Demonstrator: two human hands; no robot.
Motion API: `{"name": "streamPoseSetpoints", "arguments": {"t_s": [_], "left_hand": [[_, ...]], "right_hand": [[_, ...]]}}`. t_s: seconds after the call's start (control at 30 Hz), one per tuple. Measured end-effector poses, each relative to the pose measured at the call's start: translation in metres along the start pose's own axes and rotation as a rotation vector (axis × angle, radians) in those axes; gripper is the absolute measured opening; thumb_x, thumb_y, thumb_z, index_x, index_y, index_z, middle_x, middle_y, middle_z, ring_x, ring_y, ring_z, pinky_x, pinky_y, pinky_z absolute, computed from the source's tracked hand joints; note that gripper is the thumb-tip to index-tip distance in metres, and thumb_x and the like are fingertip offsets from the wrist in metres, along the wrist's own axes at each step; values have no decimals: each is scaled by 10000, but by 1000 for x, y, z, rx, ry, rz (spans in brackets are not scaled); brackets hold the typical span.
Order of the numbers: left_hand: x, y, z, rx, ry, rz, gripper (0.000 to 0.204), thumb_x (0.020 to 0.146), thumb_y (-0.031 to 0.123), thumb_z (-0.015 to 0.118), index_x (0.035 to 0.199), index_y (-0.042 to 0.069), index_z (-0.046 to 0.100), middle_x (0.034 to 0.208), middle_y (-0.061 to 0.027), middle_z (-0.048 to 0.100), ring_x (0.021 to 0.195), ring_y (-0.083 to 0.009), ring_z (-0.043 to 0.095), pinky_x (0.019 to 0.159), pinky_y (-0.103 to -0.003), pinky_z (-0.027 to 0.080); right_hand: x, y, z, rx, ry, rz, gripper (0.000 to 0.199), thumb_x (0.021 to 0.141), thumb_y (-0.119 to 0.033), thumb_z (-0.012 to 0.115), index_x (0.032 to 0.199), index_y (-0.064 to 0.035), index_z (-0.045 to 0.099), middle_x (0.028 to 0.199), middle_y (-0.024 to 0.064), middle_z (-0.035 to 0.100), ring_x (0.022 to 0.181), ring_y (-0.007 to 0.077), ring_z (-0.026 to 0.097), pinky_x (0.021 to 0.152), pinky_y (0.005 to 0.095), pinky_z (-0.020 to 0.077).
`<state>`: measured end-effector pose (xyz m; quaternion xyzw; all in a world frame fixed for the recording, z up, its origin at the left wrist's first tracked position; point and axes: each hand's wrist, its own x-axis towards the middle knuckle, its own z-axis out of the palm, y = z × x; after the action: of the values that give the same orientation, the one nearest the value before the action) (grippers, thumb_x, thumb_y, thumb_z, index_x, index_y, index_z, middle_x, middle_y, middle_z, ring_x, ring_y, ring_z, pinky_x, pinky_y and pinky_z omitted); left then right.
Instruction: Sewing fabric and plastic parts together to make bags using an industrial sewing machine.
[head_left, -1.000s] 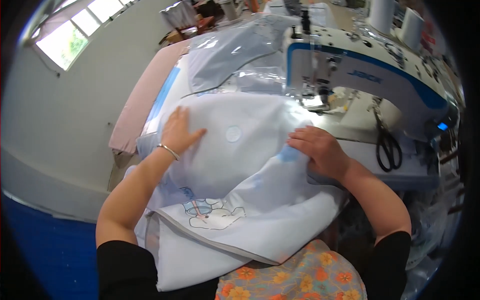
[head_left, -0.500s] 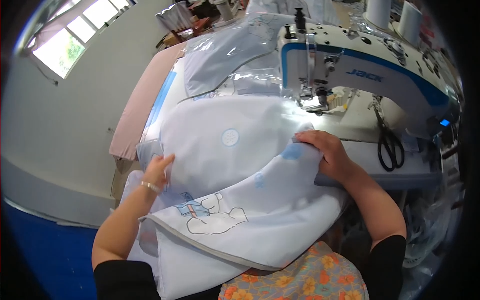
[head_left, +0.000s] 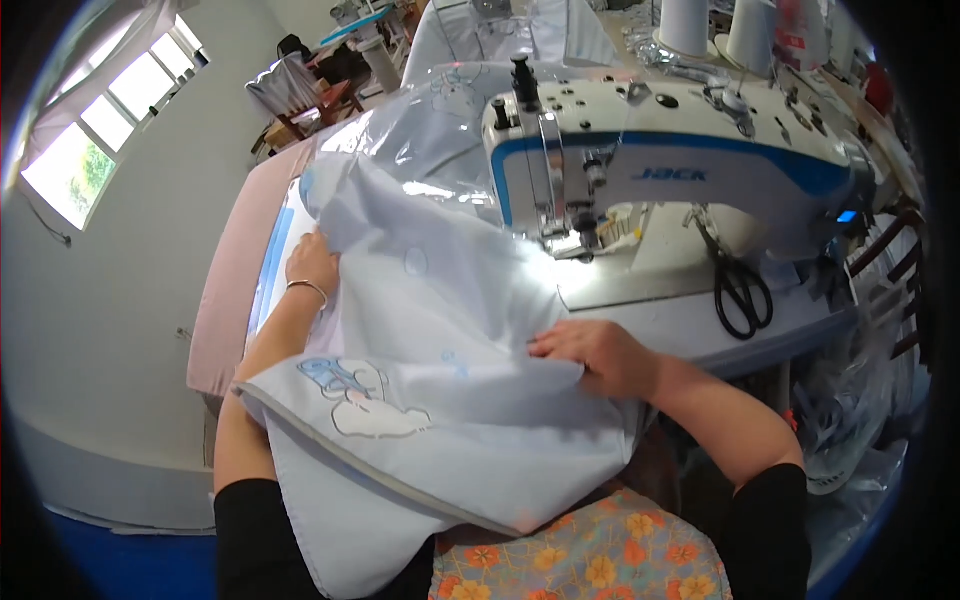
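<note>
A large pale cloth (head_left: 490, 400) with a grey-edged border and a cartoon animal print drapes from the sewing table down over my lap. At its far left side my left hand (head_left: 313, 262), a bangle at the wrist, grips the cloth, its fingertips partly hidden by the folds. My right hand (head_left: 605, 355) is closed on the cloth's right part, in front of the table edge, with the thumb out of sight. Beyond the cloth stands a white and blue sewing machine (head_left: 670, 160). The cloth's far right edge lies beside its lit needle area (head_left: 570, 250).
Black-handled scissors (head_left: 742, 300) lie on the machine bed, right of the needle. Clear plastic sheeting (head_left: 400, 130) covers printed fabric behind the cloth. White thread cones (head_left: 684, 25) stand at the back. A pink padded board (head_left: 235, 270) borders the table's left, near a wall.
My left hand has moved farther away along the left side, drawing cloth up into folds. My right hand has come nearer and leftward with its part of the cloth. The view has shifted.
</note>
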<state>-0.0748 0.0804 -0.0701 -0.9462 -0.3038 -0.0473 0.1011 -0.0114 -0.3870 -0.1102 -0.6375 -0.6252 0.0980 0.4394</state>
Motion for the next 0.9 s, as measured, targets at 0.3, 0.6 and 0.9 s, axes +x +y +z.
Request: {"name": "streamPoseSetpoints", "arguments": {"t_s": [0.3,0.6,0.9], "left_hand": [[-3,123,-101,-123,367,931,698,793,185,779,1429,127,500,1497,-132,453,1411,-304,393,1190,-482,269],[-86,167,-128,-280,1,1159,182,856,73,574,1029,74,631,892,-115,663,829,-314,671,707,-436,536],[-145,140,-171,273,-175,1247,107,819,92,597,893,38,653,926,-117,641,916,-250,629,802,-370,509]], "right_hand": [[0,-8,-8,-84,-35,25,360,692,-35,733,1051,-61,725,1229,108,688,1209,294,616,1075,437,454],[-6,1,-4,-91,-20,3,322,731,-102,760,1049,-69,718,1252,134,674,1210,321,612,1078,458,447],[-5,-2,4,-135,69,-103,261,731,-58,721,992,-53,728,1183,128,699,1157,320,635,1031,403,484]]}}
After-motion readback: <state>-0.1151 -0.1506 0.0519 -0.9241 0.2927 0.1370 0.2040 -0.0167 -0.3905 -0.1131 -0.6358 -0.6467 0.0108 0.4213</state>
